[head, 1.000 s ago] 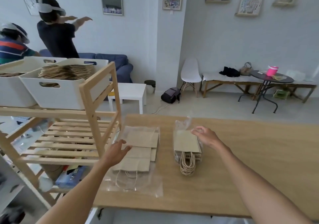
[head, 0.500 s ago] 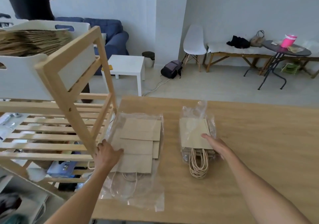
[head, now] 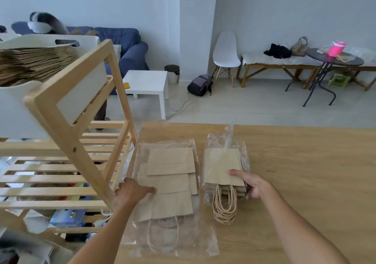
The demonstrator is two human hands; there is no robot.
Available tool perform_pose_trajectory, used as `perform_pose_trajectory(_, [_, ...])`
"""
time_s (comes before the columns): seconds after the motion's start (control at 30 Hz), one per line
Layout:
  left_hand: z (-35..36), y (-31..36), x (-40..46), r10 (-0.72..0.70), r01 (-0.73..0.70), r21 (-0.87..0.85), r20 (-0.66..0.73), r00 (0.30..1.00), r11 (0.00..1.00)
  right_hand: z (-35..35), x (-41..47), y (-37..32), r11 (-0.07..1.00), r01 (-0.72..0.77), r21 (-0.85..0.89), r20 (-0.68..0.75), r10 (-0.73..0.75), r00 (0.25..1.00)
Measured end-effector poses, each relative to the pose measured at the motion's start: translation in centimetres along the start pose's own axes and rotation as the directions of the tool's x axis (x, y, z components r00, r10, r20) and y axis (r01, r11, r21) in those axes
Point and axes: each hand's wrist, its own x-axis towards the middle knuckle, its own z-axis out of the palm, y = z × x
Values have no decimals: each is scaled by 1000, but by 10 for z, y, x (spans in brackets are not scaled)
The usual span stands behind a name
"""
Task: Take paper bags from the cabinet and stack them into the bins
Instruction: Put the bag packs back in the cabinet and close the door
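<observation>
Small bag stack [head: 223, 169] lies flat on the table [head: 305, 172], inside a clear sleeve [head: 225, 139] open at the far end, twine handles [head: 224, 206] spilling toward me; my right hand [head: 251, 184] grips its near right corner, thumb on top of the paper, fingers curled under the edge; just to its left, apart from it, the large bag stack [head: 171, 180] lies fanned in its own plastic wrap [head: 177, 241], which trails past the near edge of the bags; my left hand [head: 132, 191] rests on the left edge of this stack, fingers laid fairly flat on the paper, thumb side toward the rack; whether they curl under I cannot tell; rack [head: 71, 133] of pale wood stands touching or just beside the table's left end, slatted shelves below; on its top shelf a white bin [head: 85, 42] holds a tall pile of flat bags [head: 34, 62]; beyond the bin a person's head, blurred; farther off, blue sofa [head: 130, 44], white side table [head: 148, 82], backpack [head: 200, 84] on the floor, white chair [head: 225, 52], bench [head: 284, 62], round dark table [head: 333, 58] with a pink cup [head: 338, 48].
</observation>
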Motion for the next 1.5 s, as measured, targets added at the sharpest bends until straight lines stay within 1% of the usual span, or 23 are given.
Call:
perform_pose_trajectory(0.1, [-1,7,4,33,-24,-160,53,998,987,2,1,4,999,34,7,27,-34,999])
perform_pose_trajectory(0.17, [-1,12,1,50,-26,-305,74,996,952,3,3,7,998,62,1,49,-62,997])
perform_pose_trajectory(0.23, [1,14,-3,64,37,-530,171,983,847,1,1,9,996,88,4,67,-88,994])
perform_pose_trajectory(0.27, [2,13,-4,79,72,-606,219,973,792,-1,2,10,995,101,7,69,-101,993])
perform_pose_trajectory(0.33, [4,10,-12,137,117,-693,301,944,711,-6,3,14,993,113,22,60,-114,992])
perform_pose_trajectory(0.4, [5,4,-17,202,133,-739,346,916,661,-10,4,25,994,106,29,44,-107,993])
perform_pose_trajectory(0.5, [10,-6,-25,293,119,-766,378,878,631,-15,2,46,992,119,39,43,-121,992])
perform_pose_trajectory(0.63, [14,-26,-50,356,71,-793,349,867,605,-16,-23,69,986,141,88,67,-147,987])
perform_pose_trajectory(0.8, [14,-66,-99,362,34,-793,315,877,608,-29,-55,101,976,188,111,43,-193,980])
perform_pose_trajectory(0.87, [18,-89,-122,345,44,-795,312,885,605,-34,-74,119,968,223,118,47,-230,972])
perform_pose_trajectory(0.97, [31,-129,-164,324,85,-799,335,885,596,-39,-114,160,953,278,122,86,-289,953])
perform_pose_trajectory(1.07, [51,-173,-213,331,91,-792,353,875,603,-44,-160,214,949,287,130,138,-304,943])
perform_pose_trajectory(1.13, [68,-206,-245,319,123,-777,390,864,617,-47,-190,253,959,246,143,186,-270,945])
perform_pose_trajectory(1.23, [94,-254,-290,262,194,-736,455,851,648,-48,-225,313,974,122,193,275,-173,946])
perform_pose_trajectory(1.3, [112,-281,-314,224,242,-705,500,837,667,-49,-234,352,978,56,202,292,-115,949])
perform_pose_trajectory(1.4, [135,-312,-337,178,310,-642,579,796,702,-49,-237,400,983,-38,180,316,-22,948])
perform_pose_trajectory(1.5, [148,-327,-336,154,340,-635,592,791,694,-47,-226,434,982,-95,164,316,39,948])
